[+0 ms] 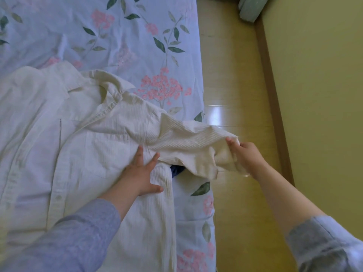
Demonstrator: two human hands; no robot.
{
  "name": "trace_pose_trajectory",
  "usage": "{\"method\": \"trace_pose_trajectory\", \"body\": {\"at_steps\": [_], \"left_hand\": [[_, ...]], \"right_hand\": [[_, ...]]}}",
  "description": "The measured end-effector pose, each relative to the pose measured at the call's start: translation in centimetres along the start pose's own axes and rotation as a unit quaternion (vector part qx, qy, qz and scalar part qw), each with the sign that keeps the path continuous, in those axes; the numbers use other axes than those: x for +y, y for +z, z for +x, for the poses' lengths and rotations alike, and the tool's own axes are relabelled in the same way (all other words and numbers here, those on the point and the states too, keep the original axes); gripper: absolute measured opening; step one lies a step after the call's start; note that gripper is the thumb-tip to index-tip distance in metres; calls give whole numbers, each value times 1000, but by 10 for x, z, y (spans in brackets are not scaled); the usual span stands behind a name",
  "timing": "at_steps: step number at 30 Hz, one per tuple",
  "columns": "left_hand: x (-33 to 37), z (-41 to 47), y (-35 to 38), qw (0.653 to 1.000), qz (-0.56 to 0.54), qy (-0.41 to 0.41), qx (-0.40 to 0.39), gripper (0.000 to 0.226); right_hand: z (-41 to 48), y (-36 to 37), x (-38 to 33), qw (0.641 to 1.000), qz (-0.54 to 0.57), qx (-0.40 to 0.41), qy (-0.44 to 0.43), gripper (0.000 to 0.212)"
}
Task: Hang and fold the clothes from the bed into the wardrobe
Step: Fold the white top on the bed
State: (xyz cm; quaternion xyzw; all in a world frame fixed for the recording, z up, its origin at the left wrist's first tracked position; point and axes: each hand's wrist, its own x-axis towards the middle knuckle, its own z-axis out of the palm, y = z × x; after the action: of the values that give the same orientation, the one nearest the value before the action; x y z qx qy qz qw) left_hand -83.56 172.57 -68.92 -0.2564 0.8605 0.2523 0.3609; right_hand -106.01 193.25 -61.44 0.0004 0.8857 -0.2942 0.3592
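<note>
A cream ribbed button-up shirt lies spread on the bed, collar towards the far side. My left hand presses flat on the shirt's side near the armpit, fingers straight. My right hand grips the end of the shirt's sleeve and holds it stretched out past the bed's edge, over the floor. A bit of dark blue cloth peeks out from under the sleeve.
The bed has a pale blue sheet with pink flowers and green leaves. A glossy yellowish wooden floor runs along its right edge. A brown skirting and a yellow wall stand further right. A grey-green bundle lies at the top right.
</note>
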Motion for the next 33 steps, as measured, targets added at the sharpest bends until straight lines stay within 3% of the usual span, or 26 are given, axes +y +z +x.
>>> {"method": "trace_pose_trajectory", "body": {"at_steps": [4, 7, 11, 18, 22, 23, 26, 28, 33], "left_hand": [[-3, -1, -8, 996, -86, 17, -12, 106], [-12, -17, -16, 982, -181, 52, 15, 74], [-27, -47, -29, 954, -279, 38, 106, 40], [-87, -93, -77, 861, -454, -32, 229, 24], [-139, -116, -101, 770, -558, -79, 300, 29], [-154, -121, -104, 762, -549, -87, 331, 31], [-194, -132, -106, 793, -479, -100, 363, 38], [-211, -130, -98, 815, -454, -99, 346, 25], [-214, -114, -81, 865, -379, -96, 315, 56]], "right_hand": [[-10, -6, -14, 987, 96, -114, 52, 41], [-19, -16, -30, 954, 196, -212, 81, 38], [-39, -9, -69, 925, 227, -298, 61, 37], [-92, 55, -167, 900, 218, -375, 51, 38], [-123, 135, -219, 836, 317, -443, 70, 20], [-126, 154, -225, 825, 337, -448, 76, 16], [-118, 196, -220, 890, 285, -352, 56, 40], [-110, 209, -205, 937, 203, -280, 45, 55], [-88, 225, -183, 993, 30, -111, -17, 39]]}}
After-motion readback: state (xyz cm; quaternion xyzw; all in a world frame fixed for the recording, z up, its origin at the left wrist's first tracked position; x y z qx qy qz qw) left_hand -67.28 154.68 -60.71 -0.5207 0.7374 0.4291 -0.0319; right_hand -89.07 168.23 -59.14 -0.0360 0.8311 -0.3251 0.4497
